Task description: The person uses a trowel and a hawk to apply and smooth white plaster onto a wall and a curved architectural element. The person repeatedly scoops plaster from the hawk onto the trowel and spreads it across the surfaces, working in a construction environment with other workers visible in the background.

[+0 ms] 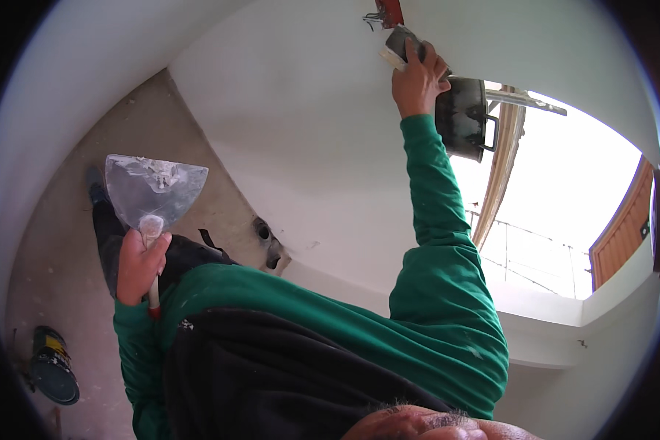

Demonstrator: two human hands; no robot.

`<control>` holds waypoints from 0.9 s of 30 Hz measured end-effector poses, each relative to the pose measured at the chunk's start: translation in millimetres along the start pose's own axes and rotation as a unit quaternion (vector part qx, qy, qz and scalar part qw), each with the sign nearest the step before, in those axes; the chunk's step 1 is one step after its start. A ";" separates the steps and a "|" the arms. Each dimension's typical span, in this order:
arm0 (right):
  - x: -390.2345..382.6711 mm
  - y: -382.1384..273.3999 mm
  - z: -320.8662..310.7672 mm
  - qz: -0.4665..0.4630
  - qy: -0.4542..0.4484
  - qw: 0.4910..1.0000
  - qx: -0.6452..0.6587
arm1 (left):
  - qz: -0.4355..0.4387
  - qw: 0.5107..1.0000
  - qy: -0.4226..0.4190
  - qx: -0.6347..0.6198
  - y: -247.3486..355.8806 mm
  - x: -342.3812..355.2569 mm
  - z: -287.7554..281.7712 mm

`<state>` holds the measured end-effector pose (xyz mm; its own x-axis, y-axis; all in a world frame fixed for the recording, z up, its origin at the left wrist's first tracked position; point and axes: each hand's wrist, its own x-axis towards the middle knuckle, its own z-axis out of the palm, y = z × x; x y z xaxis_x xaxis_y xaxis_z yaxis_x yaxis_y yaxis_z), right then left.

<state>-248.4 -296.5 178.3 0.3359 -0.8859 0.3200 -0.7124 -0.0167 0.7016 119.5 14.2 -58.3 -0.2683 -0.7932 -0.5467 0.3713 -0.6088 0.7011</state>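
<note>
Head view, left hand: gripping a scraper in the left hand, with fingers closed around its handle. Holding it out over the floor, with the wide blade toward the top of the view and the handle's red end below the hand. Carrying pale paste on the blade, in a rough patch near the middle of its broad edge.

Head view, right hand: gripping a grey block in the right hand, with fingers bent over it. Holding it up by the white wall, just below a red box with loose wires. Showing a pale edge on the block's left side; not telling from this angle whether wall and block are touching.

Head view, surroundings: seeing a dark pot just beside the right wrist, with a looped handle on its side, in front of the bright window. Noting a wooden beam and a metal bar across that opening, plus a brown panel at its far right. Finding a dark bucket with a yellow patch at lower left, well apart from both hands. Wearing green sleeves and a black vest.
</note>
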 end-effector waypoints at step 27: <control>-44.3 -18.0 79.4 0.053 -0.139 0.988 0.042 | -0.035 0.998 0.028 0.052 19.9 -4.2 0.7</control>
<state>-299.4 -293.8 100.9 0.0819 -0.9777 0.1931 -0.7875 0.0553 0.6139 127.5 5.4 -41.7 -0.2386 -0.7480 -0.6194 0.2581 -0.6637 0.7021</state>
